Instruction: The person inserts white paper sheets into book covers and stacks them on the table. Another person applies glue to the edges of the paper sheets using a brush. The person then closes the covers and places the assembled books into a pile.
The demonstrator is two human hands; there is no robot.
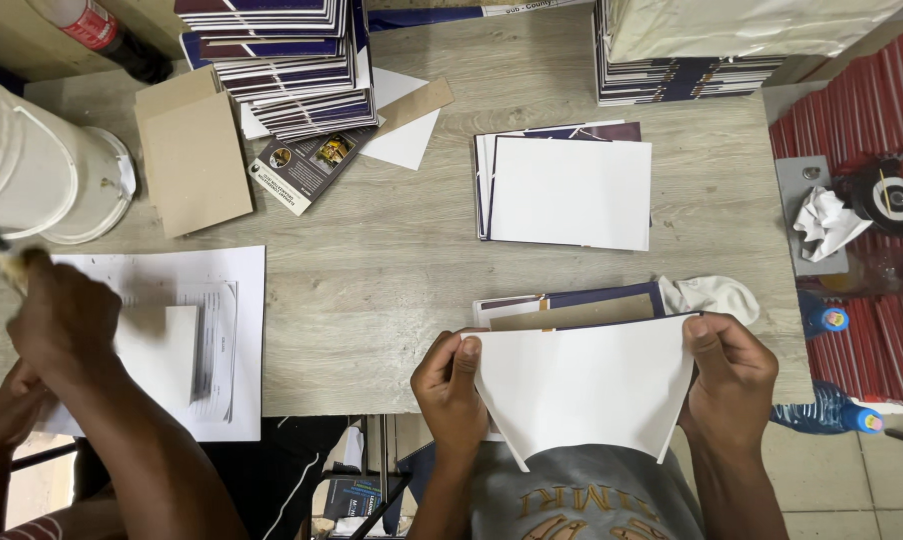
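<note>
Two hands hold one white sheet at the table's near edge; the left hand pinches its upper left corner, thumb pressed on top; the sheet spans between the grips, its lower corners curling down toward the person's grey shirt; the right hand pinches the upper right corner; a co-worker's hand works far left.

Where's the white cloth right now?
Head view, right side: the white cloth lies on the table just above the right hand.
</note>
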